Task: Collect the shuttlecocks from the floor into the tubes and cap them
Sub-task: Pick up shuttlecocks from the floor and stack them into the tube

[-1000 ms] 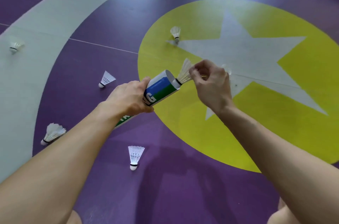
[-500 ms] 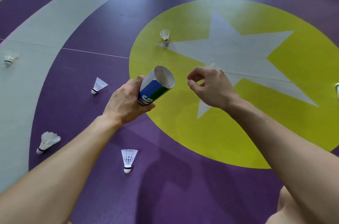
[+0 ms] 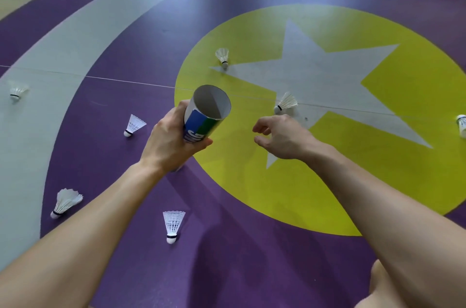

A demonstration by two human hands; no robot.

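Head view. Purple sports floor (image 3: pixel 227 270) with a grey arc, a yellow circle and a grey star. Left hand (image 3: pixel 171 141) grips the shuttlecock tube (image 3: pixel 206 116) over the circle's left edge, long axis tilted, open mouth up and rightward. Right hand (image 3: pixel 282 136) is loosely spread and empty, near a feathered shuttlecock (image 3: pixel 286 103) on the star.

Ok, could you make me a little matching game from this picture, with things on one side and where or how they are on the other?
Things:
1 tube
2 right hand
3 shuttlecock between the forearms
4 far-left shuttlecock

Place or state:
a on the grey band
b empty, fingers loose
c on the purple floor
d held in the left hand

Pairs: 1-d, 2-b, 3-c, 4-a.
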